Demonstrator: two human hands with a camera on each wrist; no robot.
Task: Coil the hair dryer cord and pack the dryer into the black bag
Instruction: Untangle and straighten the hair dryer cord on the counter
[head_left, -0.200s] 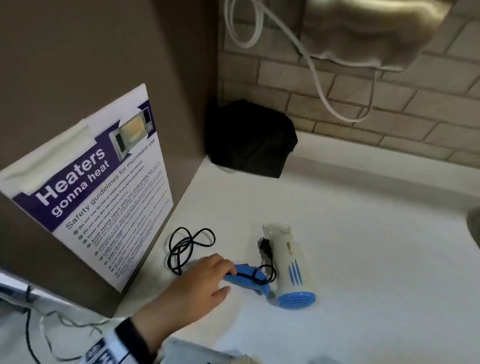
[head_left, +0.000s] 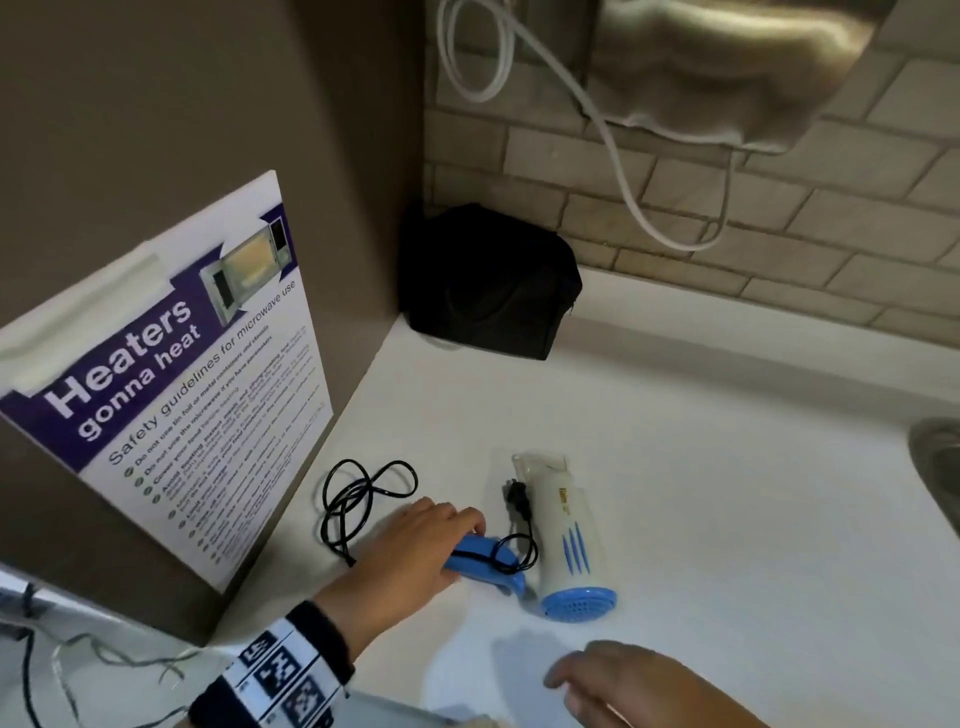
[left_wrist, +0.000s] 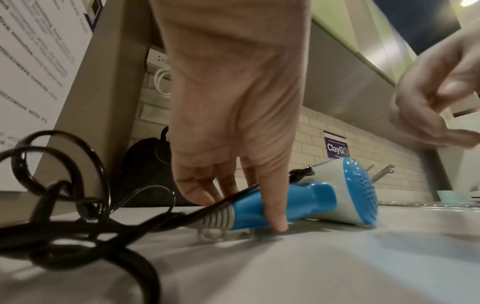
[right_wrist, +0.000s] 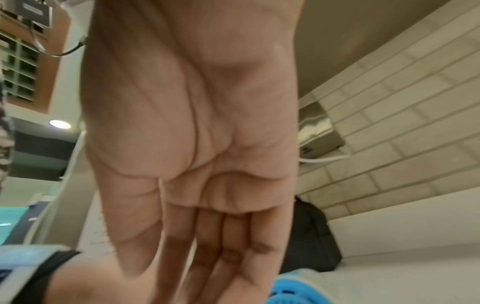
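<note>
The hair dryer (head_left: 566, 530) lies on the white counter (head_left: 727, 493), white body with a blue rear grille and a blue handle (head_left: 488, 564). My left hand (head_left: 431, 545) grips that handle, thumb (left_wrist: 275, 205) in front and the other fingers behind it. The black cord (head_left: 358, 499) lies in loose loops to the left, and its plug (head_left: 517, 496) rests beside the dryer body. My right hand (head_left: 623, 686) hovers open near the front edge, holding nothing. The black bag (head_left: 493, 286) stands in the back corner. The wrist views show the dryer (left_wrist: 345, 195), cord (left_wrist: 64, 205) and open palm (right_wrist: 194, 164).
A microwave safety poster (head_left: 171, 395) hangs on the brown panel at the left. A white cable (head_left: 613, 140) dangles on the brick wall under a metal dispenser (head_left: 727, 62). A sink rim (head_left: 935, 467) shows at the right edge.
My right hand has come into the head view at the bottom. The left hand has settled further onto the blue handle. The dryer and cord lie where they were.
</note>
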